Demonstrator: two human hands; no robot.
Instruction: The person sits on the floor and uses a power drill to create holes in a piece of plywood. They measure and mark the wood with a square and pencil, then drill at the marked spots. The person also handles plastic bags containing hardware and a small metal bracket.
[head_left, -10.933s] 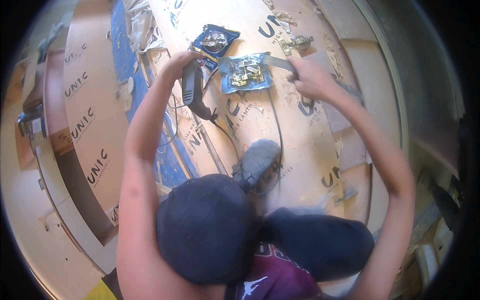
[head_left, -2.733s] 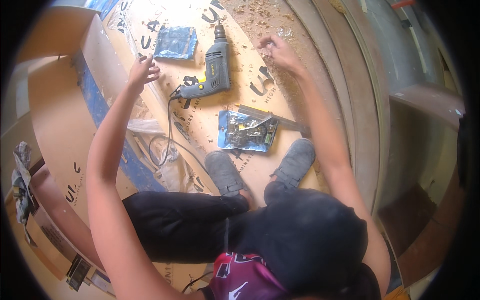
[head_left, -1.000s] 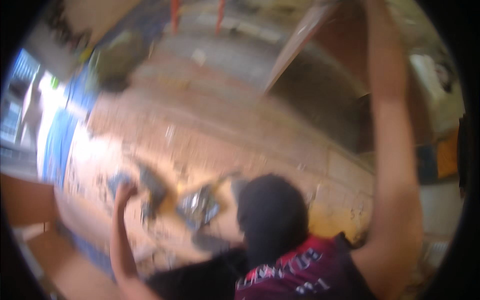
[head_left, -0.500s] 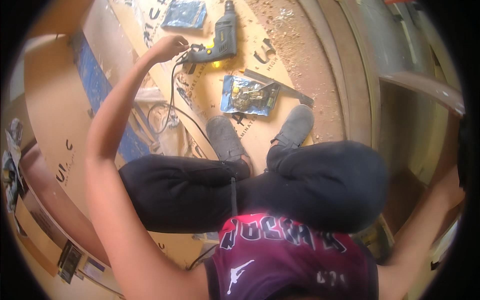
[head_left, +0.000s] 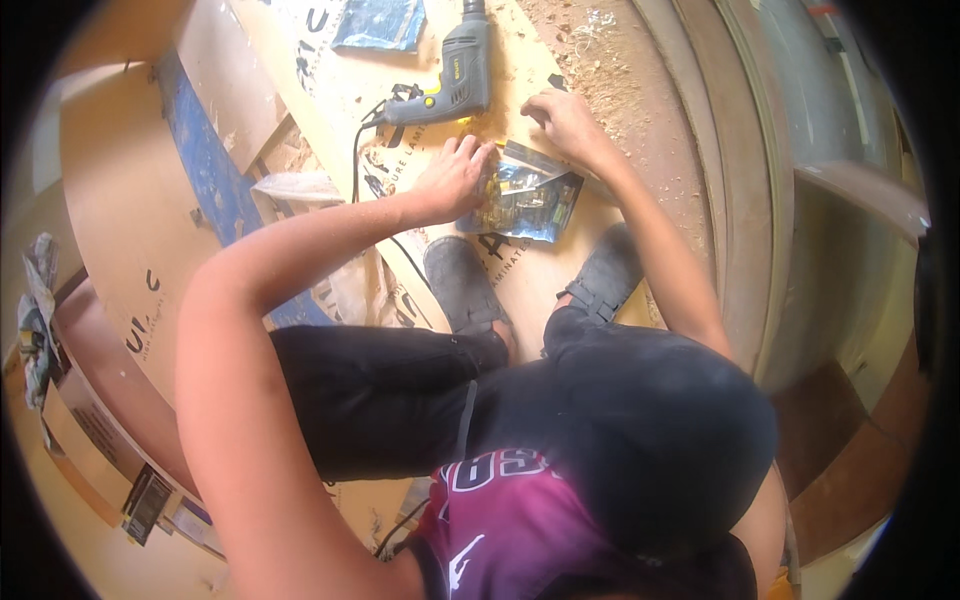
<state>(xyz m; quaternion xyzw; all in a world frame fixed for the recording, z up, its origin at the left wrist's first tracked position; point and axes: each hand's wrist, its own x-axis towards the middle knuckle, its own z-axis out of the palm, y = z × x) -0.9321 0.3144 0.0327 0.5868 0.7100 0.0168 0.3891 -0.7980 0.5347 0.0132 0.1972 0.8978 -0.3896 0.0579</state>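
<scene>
My left hand (head_left: 455, 178) is over the left edge of a blue-and-clear plastic packet (head_left: 535, 205) of small metal and yellow pieces, its fingers stretched and slightly spread. Beyond the packet's far right corner is my right hand (head_left: 568, 120), fingers loosely bent and apart, with nothing visible in them. Between the hands, partly over the packet, lies a flat metal strip (head_left: 535, 155), perhaps a try square. Just beyond my left hand a grey corded drill (head_left: 465, 75) rests on its side, chuck pointing away. The packet's left part is hidden by my fingers.
A second blue packet (head_left: 380, 22) lies left of the drill on the printed tan sheet (head_left: 330, 100). The drill's black cord (head_left: 356, 165) runs toward my left shoe (head_left: 462, 285). Wood shavings (head_left: 610, 90) cover the brown board at right. Curved panel edges (head_left: 735, 180) stand beyond them.
My left hand has left the drill's handle and come nearer, to the packet. From the far right edge, my right hand has swung in beside the metal strip. My view has shifted slightly.
</scene>
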